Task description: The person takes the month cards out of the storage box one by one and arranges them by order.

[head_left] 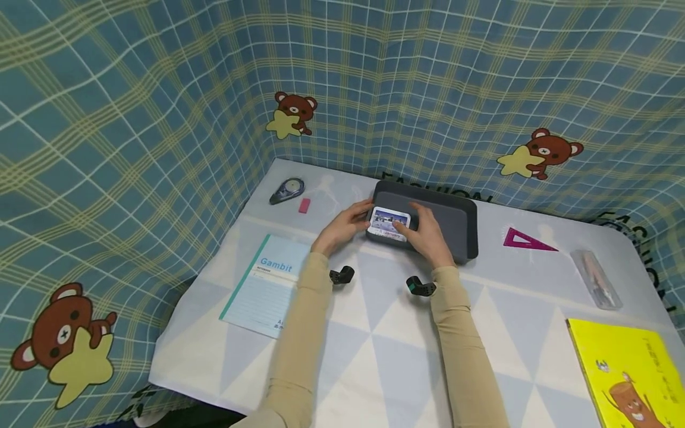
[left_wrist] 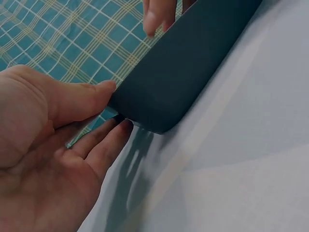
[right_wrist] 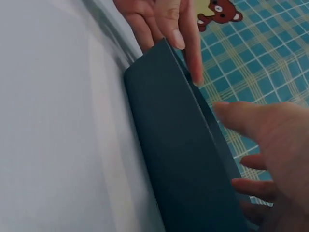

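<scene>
Lying flat toward the far middle of the bench (head_left: pixel 396 356), a dark grey case (head_left: pixel 449 220) with rounded corners has both hands at its left end. Its matte shell looks smooth and unmarked in the wrist views, long and slim, with one soft curved corner showing close to the left thumb. On top of that end sits a small white-framed card (head_left: pixel 389 223) printed with a bluish picture; what it shows is too small to read.

The left hand (head_left: pixel 342 229) has its grip part open: thumb tip pressed to the case's corner, fingers loosely straight beneath and beside it, not wrapped round. The right hand (head_left: pixel 425 238) rests over the card's right side and the case top, fingers spread and gently bent; whether they pinch the card cannot be told from these views.

Behind the case the bench edge meets the checked blue cloth (head_left: pixel 160 119) almost at once, so there is little room at the back. To the left lie a pink eraser (head_left: pixel 304 205) and a correction tape (head_left: pixel 287 190), well apart from the case, and a notebook (head_left: pixel 264 285) nearer the left front. To the right a pink triangle ruler (head_left: pixel 527 240) lies near, then a clear pen pouch (head_left: pixel 595 278), and a yellow book (head_left: pixel 626 371) at the front right corner. The front middle, under the sleeves, is bare cloth.
</scene>
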Demonstrator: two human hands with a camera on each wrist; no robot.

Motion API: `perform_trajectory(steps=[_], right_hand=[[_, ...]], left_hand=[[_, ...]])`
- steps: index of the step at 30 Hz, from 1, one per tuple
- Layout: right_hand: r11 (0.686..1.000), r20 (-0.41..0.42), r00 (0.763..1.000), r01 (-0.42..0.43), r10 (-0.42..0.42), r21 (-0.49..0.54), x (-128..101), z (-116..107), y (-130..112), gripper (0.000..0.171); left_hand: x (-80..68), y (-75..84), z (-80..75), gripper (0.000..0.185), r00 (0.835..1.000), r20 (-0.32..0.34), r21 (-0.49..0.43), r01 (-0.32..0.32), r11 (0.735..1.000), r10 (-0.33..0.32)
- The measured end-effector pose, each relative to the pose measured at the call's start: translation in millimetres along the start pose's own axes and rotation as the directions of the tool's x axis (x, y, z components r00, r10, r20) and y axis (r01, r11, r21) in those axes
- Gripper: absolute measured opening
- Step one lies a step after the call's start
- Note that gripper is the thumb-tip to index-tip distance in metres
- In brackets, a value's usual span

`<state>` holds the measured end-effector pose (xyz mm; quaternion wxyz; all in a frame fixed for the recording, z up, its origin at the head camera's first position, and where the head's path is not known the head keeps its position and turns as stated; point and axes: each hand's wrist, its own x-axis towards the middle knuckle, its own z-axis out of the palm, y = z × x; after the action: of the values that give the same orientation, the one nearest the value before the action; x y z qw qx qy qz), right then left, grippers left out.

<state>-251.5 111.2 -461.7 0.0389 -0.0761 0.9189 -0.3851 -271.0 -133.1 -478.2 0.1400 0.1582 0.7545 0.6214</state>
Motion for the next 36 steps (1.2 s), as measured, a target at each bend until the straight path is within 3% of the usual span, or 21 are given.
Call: perform_trajectory(steps=[11, 19, 24, 29, 36], right_hand=[[0.992, 0.101, 0.99, -0.093, 0.102, -0.089, 24, 4, 5, 0.088], [0.993, 0.108, 0.988, -0.109, 0.114, -0.051, 24, 4, 7, 0.081], [0.991, 0.068, 0.989, -0.133, 0.133, 0.003, 23, 5, 7, 0.078], [0.994, -0.017, 0.996, -0.085, 0.086, 0.066, 23, 7, 7, 0.075], [0.985, -0.203, 0.978, -0.011, 0.047, 0.174, 18, 5, 9, 0.047]], left_hand=[[0.8, -0.5, -1.6, 0.056, 1.0, -0.01, -0.064, 0.007, 0.998, -0.008], [0.8, -2.5, -1.2, 0.056, 1.0, -0.017, -0.077, 0.017, 0.997, -0.018], [-2.2, -2.4, 0.1, 0.057, 0.998, -0.022, -0.109, 0.048, 0.993, -0.05], [-3.7, 0.0, 0.5, 0.058, 0.993, -0.031, -0.177, 0.105, 0.979, -0.112], [-3.4, 1.5, 1.0, 0.056, 0.981, -0.051, -0.187, 0.175, 0.967, -0.188]])
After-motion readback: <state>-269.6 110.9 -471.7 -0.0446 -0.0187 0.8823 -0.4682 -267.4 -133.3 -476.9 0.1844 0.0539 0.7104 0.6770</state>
